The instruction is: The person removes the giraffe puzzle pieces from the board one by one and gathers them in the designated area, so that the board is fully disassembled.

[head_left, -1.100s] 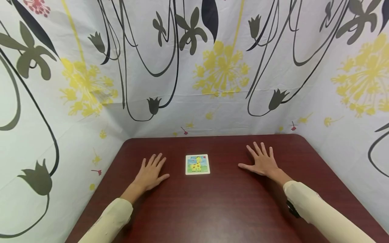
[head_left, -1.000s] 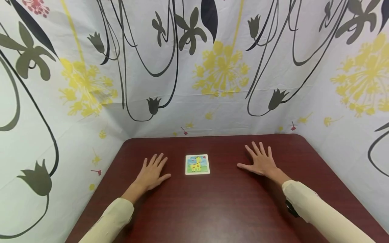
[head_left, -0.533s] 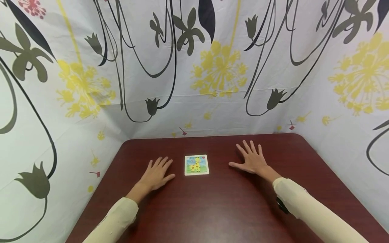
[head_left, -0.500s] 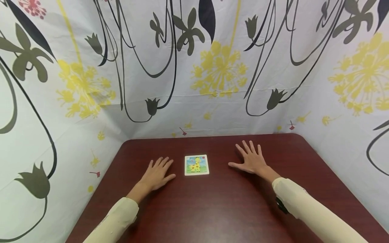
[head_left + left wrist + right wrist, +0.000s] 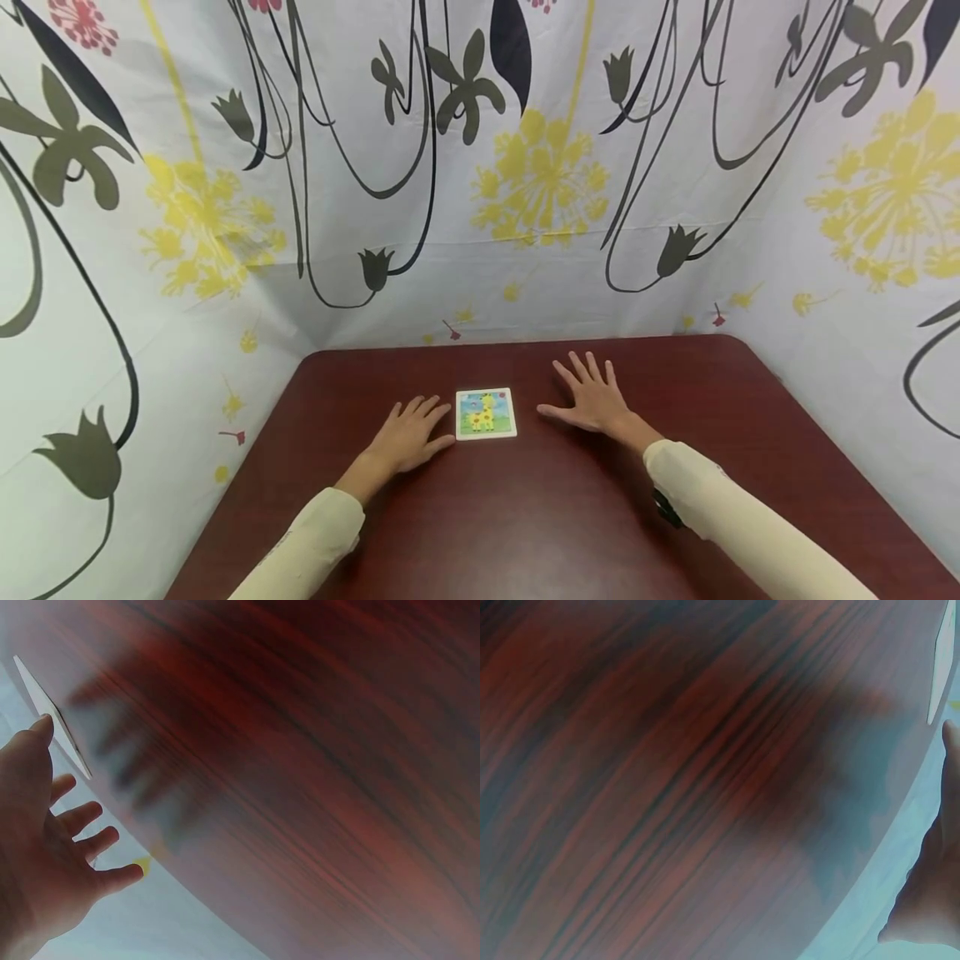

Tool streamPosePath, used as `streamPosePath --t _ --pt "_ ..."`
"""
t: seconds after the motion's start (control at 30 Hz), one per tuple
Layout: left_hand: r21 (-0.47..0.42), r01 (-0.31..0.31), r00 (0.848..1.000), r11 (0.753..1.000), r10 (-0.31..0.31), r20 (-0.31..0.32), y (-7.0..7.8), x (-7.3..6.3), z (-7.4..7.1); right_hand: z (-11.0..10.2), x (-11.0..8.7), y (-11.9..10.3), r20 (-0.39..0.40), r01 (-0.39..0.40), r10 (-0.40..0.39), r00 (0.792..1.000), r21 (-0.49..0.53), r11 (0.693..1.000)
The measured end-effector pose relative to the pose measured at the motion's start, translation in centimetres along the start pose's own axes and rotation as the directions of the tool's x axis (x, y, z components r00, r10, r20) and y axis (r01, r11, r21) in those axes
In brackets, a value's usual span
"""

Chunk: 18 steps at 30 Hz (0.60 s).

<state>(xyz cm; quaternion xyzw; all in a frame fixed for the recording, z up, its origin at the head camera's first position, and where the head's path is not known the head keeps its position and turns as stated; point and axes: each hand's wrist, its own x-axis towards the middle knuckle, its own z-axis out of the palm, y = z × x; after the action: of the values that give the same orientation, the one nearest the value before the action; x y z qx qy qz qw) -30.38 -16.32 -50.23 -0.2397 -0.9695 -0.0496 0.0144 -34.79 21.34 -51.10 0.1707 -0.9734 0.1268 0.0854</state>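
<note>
Between both hands' fingers, giraffe picture tile (image 5: pixel 486 414) lies flat on dark red wood-grain table (image 5: pixel 480 517). Left hand (image 5: pixel 408 437): fingers spread, holding nothing, tips just beside tile, contact unclear. Right hand (image 5: pixel 592 404): fingers splayed wide, holding nothing, tile near thumb tip, apart.

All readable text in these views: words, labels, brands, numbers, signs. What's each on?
None legible in any view.
Giraffe card: red corner mark, too small to tell whether it holds a character.
Left sleeve: faint small marks, unreadable.
Right sleeve: faint small mark, unreadable.
Patterned backdrop: printed plants and flowers, no lettering seen.
</note>
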Motion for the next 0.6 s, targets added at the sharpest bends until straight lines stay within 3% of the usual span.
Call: streamPosePath --t 0.6 --pt "-0.029 -0.063 0.998 0.998 0.064 0.004 2.1 2.0 0.5 1.9 2.6 -5.1 0.007 0.097 -0.098 0.995 0.053 0.994"
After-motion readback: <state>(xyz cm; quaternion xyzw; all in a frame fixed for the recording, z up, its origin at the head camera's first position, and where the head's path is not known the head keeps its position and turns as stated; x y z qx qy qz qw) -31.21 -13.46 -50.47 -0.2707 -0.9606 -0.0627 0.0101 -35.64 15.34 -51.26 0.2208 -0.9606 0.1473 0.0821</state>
